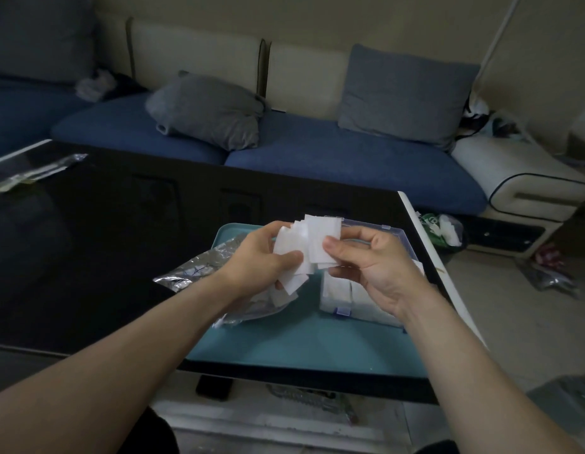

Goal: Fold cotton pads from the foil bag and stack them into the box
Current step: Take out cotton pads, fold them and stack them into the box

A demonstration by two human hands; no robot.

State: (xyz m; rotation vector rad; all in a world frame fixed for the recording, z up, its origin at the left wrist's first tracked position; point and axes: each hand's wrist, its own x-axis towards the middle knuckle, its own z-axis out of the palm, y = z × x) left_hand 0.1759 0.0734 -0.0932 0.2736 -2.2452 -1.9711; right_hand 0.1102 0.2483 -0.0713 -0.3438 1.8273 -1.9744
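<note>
Cotton pads point(306, 244), a loose fan of white squares, are held up between both hands just above the teal tray point(301, 348) at the near right end of the dark bench point(88, 240). The left hand point(255, 260) grips the bundle from the left, thumb across the front and fingers curled behind. The right hand point(366, 257) pinches the front pad at its right edge between thumb and forefinger, seemingly to peel one off or start its fold.

To do this well, I'd say work one pad at a time: slide the front square clear while the left hand keeps the rest pressed together, since the fan looks loose and the lower pads could slip out. Bring edge to edge before creasing, so the fold sits flat.

Beneath the right hand the clear box point(366, 299) stands open on the tray, already holding rows of white pads; each new one should go in snug beside them. The crumpled foil bag point(199, 267) lies to the left, half on the tray.
</note>
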